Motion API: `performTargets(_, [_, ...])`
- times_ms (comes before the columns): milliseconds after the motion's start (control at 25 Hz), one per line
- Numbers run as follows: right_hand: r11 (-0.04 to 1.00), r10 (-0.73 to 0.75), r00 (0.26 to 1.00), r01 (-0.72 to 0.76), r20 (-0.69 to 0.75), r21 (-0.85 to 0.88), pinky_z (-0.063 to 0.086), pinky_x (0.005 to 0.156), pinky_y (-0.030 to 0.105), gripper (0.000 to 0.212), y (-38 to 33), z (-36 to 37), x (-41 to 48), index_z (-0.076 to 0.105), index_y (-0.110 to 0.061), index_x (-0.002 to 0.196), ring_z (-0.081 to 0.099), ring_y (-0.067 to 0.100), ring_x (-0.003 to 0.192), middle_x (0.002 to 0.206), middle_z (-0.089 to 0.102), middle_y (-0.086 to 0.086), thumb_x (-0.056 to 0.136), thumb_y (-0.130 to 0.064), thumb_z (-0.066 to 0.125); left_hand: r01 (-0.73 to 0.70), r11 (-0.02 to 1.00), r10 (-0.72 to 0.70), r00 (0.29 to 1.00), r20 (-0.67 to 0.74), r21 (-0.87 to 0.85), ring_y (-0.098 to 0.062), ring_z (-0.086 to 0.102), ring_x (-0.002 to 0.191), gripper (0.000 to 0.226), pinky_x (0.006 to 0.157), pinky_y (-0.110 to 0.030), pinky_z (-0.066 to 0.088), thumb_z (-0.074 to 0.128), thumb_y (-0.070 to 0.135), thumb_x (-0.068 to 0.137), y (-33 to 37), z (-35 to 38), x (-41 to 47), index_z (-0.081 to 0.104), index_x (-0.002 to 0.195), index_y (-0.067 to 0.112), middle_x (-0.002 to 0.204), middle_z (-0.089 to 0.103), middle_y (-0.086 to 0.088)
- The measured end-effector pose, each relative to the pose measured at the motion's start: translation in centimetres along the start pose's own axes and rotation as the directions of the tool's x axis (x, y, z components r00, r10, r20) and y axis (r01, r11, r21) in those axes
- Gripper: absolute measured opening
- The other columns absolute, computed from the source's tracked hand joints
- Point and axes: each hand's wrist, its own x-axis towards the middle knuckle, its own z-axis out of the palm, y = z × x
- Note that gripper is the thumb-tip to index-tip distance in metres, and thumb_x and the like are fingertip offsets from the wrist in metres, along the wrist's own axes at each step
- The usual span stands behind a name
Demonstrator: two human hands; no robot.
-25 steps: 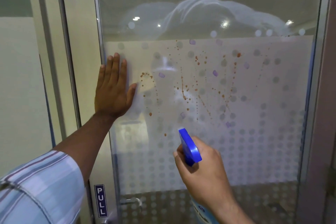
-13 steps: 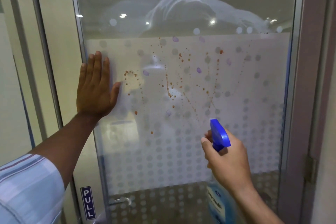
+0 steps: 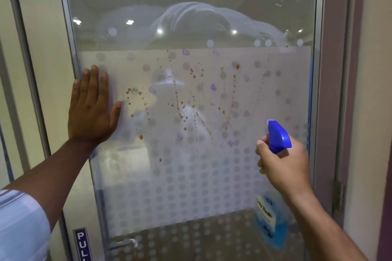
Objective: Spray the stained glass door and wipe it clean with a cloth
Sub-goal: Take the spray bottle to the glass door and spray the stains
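The glass door [image 3: 265, 95] fills the view, frosted with a dot pattern. Orange-brown splatter stains [image 3: 182, 101] and a few purple blotches run across its middle. My left hand [image 3: 91, 108] lies flat against the glass at the door's left edge, fingers up. My right hand [image 3: 284, 165] grips a spray bottle [image 3: 268, 220] of blue liquid at the lower right; its blue nozzle head [image 3: 277, 136] points at the glass, right of the stains. No cloth is in view.
A metal frame [image 3: 70, 48] bounds the door on the left, with a blue PULL sign [image 3: 82, 243] low down. A handle fitting [image 3: 125, 243] shows at the bottom. A mauve door jamb [image 3: 337, 91] with a hinge [image 3: 338, 197] stands on the right.
My right hand has carried the spray bottle to the right and upward along the glass. My left hand stays pressed on the door's left edge.
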Motion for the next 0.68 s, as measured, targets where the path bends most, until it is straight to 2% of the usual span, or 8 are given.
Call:
performTargets(200, [0.998,-0.067,0.998,0.067,-0.023,0.006,0.062,0.050,0.032,0.014,-2.5,0.6,4.5,0.067,-0.032,0.089,0.073,0.021,0.063,0.073,0.072,0.003,0.095,-0.022,0.073,-0.004,1.000,0.004,1.000,-0.003,0.013,-0.040,0.007,0.171,0.081,0.139,-0.058,0.013,0.033,0.051,0.114,0.1,-0.4,0.1,0.008,0.174,0.003,0.183,0.007,-0.022])
performTargets(320, [0.994,-0.105,0.994,0.105,-0.016,0.001,0.060,0.050,0.028,0.012,-4.7,1.7,7.0,0.066,-0.026,0.086,0.074,0.023,0.065,0.076,0.073,0.004,0.096,-0.022,0.072,-0.004,1.000,0.004,1.000,-0.002,0.008,-0.040,0.008,0.171,0.081,0.139,-0.058,0.015,0.032,0.052,0.114,0.2,-0.5,0.1,0.009,0.174,0.003,0.182,0.009,-0.023])
performTargets(360, [0.993,-0.116,0.993,0.116,-0.012,0.010,0.060,0.051,0.028,0.011,-5.6,2.1,7.8,0.066,-0.025,0.087,0.075,0.027,0.068,0.079,0.073,0.007,0.096,-0.022,0.072,-0.005,1.000,0.005,1.000,0.000,0.007,-0.040,0.008,0.171,0.082,0.138,-0.058,0.015,0.032,0.053,0.114,0.1,-0.4,0.1,0.009,0.174,0.002,0.182,0.009,-0.023])
performTargets(440, [0.991,-0.131,0.991,0.131,0.007,0.027,0.065,0.055,0.039,0.008,-7.4,3.0,9.2,0.067,-0.019,0.090,0.075,0.035,0.073,0.083,0.073,0.013,0.095,-0.021,0.072,-0.003,1.000,0.003,1.000,0.008,0.005,-0.040,0.008,0.171,0.083,0.138,-0.059,0.016,0.032,0.054,0.113,0.2,-0.4,0.1,0.009,0.173,0.002,0.183,0.008,-0.022])
performTargets(560, [0.987,-0.155,0.987,0.153,0.050,0.040,0.068,0.071,0.057,0.007,-9.9,4.6,10.5,0.067,-0.014,0.092,0.075,0.041,0.081,0.090,0.073,0.017,0.096,-0.019,0.071,0.009,1.000,-0.009,1.000,0.015,-0.003,-0.040,0.009,0.171,0.084,0.138,-0.060,0.017,0.032,0.056,0.113,0.2,-0.5,0.1,0.009,0.174,0.003,0.183,0.008,-0.021])
performTargets(680, [0.981,-0.186,0.981,0.184,0.050,0.056,0.068,0.075,0.057,0.008,-12.2,6.4,10.7,0.067,-0.013,0.092,0.075,0.039,0.083,0.088,0.072,0.015,0.097,-0.019,0.071,0.005,1.000,-0.005,1.000,0.015,0.004,-0.041,0.011,0.171,0.083,0.138,-0.060,0.017,0.033,0.055,0.113,0.2,-0.6,0.1,0.011,0.173,0.002,0.182,0.010,-0.022])
